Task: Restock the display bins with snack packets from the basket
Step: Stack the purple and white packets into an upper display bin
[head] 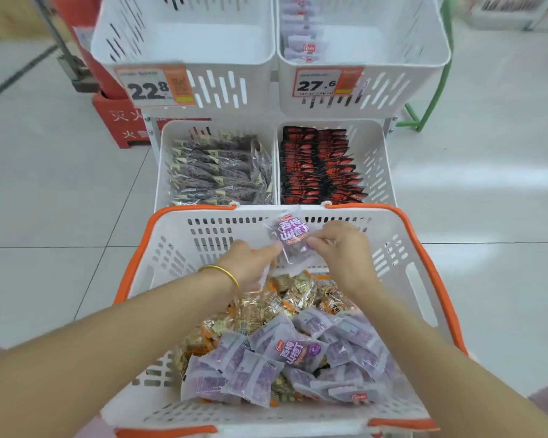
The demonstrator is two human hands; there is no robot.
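fingers [317, 240] of left hand [250, 263] and right hand [345, 251] pinch purple packet [293, 238] "西梅山楂" | over basket [184, 241] | tag 22.8 [154, 86] | tag 27.6 [323, 82]

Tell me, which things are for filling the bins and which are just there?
For the job: purple packet, pinched by left hand and right hand; basket; loose purple packets; top right bin.
Just there: red fire-extinguisher box, green frame, black-and-red packets.

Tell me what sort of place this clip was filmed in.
Most likely a shop aisle: white display bins carry price tags, the lower bins hold rows of packets, and a shopping basket full of snack packets stands in front.
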